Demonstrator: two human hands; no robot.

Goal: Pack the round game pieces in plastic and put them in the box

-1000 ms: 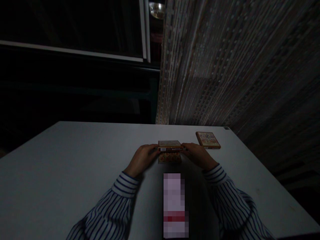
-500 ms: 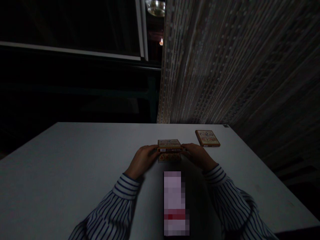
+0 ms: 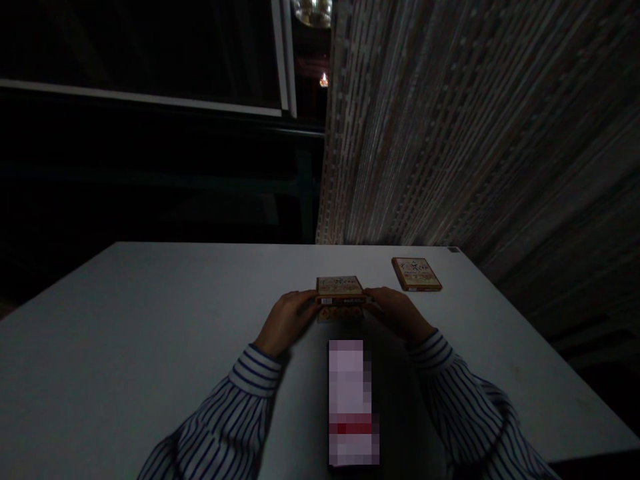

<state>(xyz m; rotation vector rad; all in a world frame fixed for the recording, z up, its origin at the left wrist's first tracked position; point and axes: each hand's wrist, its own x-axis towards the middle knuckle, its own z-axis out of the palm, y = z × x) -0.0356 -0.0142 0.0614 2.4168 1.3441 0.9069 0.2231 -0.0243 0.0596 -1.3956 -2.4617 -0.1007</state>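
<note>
A small flat orange box (image 3: pixel 339 291) with a printed lid is gripped from both sides over the white table (image 3: pixel 150 320). My left hand (image 3: pixel 286 320) pinches its left end, fingers closed on it. On the opposite end my right hand (image 3: pixel 399 312) holds it the same way. Just under the box, toward me, lies a patterned piece (image 3: pixel 341 314), partly hidden by the box; I cannot tell whether they touch. Both sleeves are striped.
A second flat orange box (image 3: pixel 416 274) lies near the table's far right corner. A blurred upright rectangle (image 3: pixel 352 400) sits close to me between my forearms. A slatted blind hangs behind the table on the right; the left background is dark.
The box has sunk slightly toward the patterned piece below, so less of that piece shows. Both hands keep their grip in nearly the same place.
</note>
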